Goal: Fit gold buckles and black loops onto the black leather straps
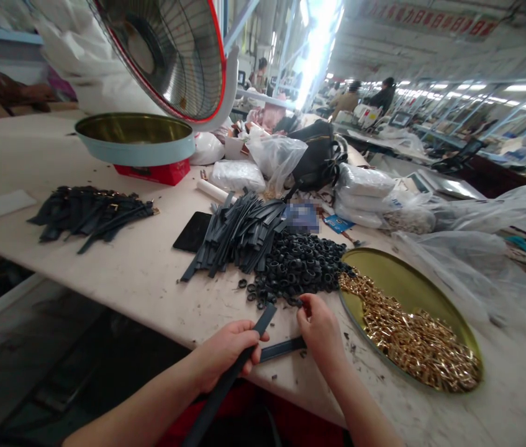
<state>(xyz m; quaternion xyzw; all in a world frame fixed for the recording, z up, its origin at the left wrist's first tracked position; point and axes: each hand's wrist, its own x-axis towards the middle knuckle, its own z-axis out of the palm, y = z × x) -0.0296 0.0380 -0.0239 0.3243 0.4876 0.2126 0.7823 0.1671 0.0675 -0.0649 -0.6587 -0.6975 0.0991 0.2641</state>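
Observation:
My left hand (pixel 230 347) is closed round a flat dark strap (pixel 220 391), whose one end sticks up past my thumb. A second length of dark strap (pixel 284 349) runs from behind my left fingers towards my right wrist; I cannot tell if it is the same piece. At the near edge of a heap of small black strap loops (pixel 302 264), my right hand (pixel 321 326) pinches what looks like one loop (pixel 299 303). Left of the heap lies a pile of loose dark straps (pixel 239 233). To the right, gold-coloured metal buckles (pixel 416 341) fill part of an oval tray (pixel 400 273).
On the table (pixel 151 285), a bundle of straps with buckles (pixel 95 211) lies at left. Behind it an oval tin (pixel 136 149) rests on a red box (pixel 155 172), under a round heater (pixel 169 56). Plastic bags (pixel 365 186) and a black bag (pixel 316 155) stand behind. People work farther off.

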